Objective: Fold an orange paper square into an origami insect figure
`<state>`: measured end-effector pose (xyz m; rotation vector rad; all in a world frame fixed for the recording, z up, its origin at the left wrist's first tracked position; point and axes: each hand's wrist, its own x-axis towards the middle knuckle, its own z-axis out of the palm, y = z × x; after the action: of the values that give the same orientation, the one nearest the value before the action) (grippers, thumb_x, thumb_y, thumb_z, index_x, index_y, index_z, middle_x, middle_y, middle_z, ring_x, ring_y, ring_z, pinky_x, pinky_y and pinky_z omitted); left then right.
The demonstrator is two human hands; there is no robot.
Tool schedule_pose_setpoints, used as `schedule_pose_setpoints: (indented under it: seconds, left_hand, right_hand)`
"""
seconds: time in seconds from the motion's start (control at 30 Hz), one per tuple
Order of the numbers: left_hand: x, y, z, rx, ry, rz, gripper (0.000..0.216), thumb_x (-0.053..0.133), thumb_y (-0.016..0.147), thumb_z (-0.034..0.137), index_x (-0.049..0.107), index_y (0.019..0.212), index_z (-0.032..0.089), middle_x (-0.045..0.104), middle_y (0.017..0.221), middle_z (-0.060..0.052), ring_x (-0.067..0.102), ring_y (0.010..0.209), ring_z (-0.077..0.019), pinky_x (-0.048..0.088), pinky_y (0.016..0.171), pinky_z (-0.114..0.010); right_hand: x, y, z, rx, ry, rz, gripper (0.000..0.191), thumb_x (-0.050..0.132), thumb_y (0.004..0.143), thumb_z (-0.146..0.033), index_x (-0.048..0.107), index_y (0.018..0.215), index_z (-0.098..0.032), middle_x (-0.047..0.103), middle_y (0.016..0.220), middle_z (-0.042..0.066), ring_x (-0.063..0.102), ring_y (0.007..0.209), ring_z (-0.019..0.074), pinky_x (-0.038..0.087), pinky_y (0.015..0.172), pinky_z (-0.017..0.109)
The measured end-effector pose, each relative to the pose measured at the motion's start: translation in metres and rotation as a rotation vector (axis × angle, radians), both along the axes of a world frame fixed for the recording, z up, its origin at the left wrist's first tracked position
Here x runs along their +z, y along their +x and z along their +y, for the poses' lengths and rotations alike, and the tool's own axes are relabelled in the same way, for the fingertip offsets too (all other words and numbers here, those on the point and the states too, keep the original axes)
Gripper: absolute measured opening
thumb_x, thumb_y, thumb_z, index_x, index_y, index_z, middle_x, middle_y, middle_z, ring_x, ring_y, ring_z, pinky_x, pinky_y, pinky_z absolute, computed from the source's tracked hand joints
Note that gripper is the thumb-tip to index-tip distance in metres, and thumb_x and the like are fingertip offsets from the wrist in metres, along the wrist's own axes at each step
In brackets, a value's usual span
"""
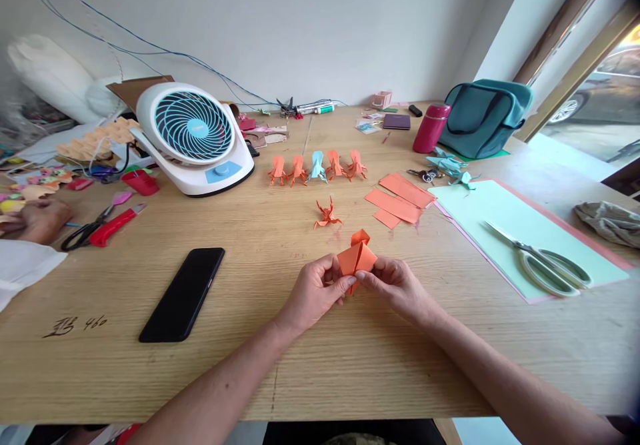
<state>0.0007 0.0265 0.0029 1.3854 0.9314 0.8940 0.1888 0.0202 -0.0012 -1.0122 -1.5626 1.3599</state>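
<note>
Folded orange paper (357, 258) is located right of the phone (183, 295); the fingers of the left hand (311, 293) and of the right hand (403, 288) are clamped on it. Handwriting (75, 325) on the tabletop (250, 225), left of the phone, reads "460"; the mark preceding the number could not be deciphered. Beyond the phone stands a fan (195, 131), its hub lettering too small to read.

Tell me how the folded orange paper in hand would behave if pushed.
The folded orange paper is probably light, looking like thin sheet. Being layered, it may feel stiff, though the flaps could spread or crease where they meet in the middle.
</note>
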Motion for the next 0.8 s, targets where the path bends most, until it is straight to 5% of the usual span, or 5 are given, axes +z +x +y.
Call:
schedule_pose_setpoints:
  seconds: [0.37,0.53,0.8]
  left_hand:
    - [0.005,0.001,0.001,0.089,-0.046,-0.109,0.038,0.079,0.076,0.048,0.063,0.084,0.016,0.052,0.064,0.005,0.040,0.054,-0.0061,0.035,0.049,-0.018]
    - [-0.001,0.001,0.001,0.059,-0.059,-0.083,0.039,0.080,0.075,0.049,0.063,0.085,0.016,0.055,0.067,0.003,0.047,0.059,-0.0092,0.039,0.059,-0.022]
    - [-0.001,0.001,0.001,0.081,0.046,0.038,0.031,0.079,0.074,0.041,0.061,0.078,0.016,0.048,0.063,0.004,0.042,0.059,-0.0098,0.035,0.057,-0.022]
  right_hand:
    - [-0.001,-0.008,-0.005,0.088,0.091,-0.197,0.035,0.062,0.093,-0.048,0.060,0.078,-0.016,0.050,0.072,-0.002,0.041,0.067,0.0120,0.035,0.062,0.025]
    - [0.002,-0.009,-0.006,0.072,0.121,-0.247,0.038,0.059,0.093,-0.047,0.054,0.071,-0.017,0.041,0.067,-0.003,0.035,0.064,0.0108,0.029,0.057,0.025]
    - [0.000,-0.011,-0.007,0.057,0.145,-0.302,0.037,0.053,0.094,-0.043,0.049,0.067,-0.018,0.042,0.066,-0.002,0.035,0.063,0.0111,0.032,0.058,0.025]
